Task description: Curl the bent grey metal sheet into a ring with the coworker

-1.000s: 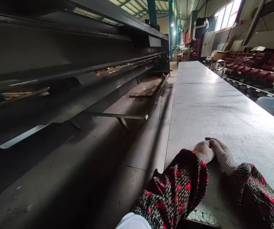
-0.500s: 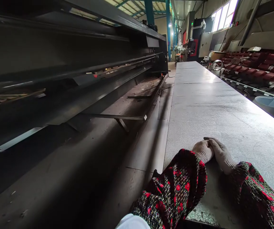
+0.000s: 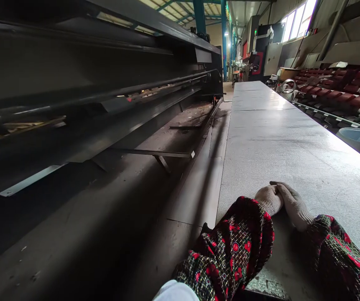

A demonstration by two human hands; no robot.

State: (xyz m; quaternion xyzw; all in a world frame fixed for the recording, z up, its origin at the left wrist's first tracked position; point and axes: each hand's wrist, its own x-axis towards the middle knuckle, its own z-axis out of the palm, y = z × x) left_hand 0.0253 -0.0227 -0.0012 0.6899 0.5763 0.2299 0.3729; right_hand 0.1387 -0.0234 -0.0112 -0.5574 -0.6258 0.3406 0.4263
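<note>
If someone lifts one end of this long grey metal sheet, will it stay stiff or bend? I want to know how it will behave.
The galvanized steel sheet looks thin for its great length, so it would probably sag rather than stay stiff. It is likely heavy overall, and its smooth face may let it slide under the gloved right hand when pushed.

Off-white knit left glove and right glove, both running into dark checked sleeves, left sleeve and right sleeve, printed with red flowers and gathered at the cuffs, with white cloth below the left sleeve.
</note>
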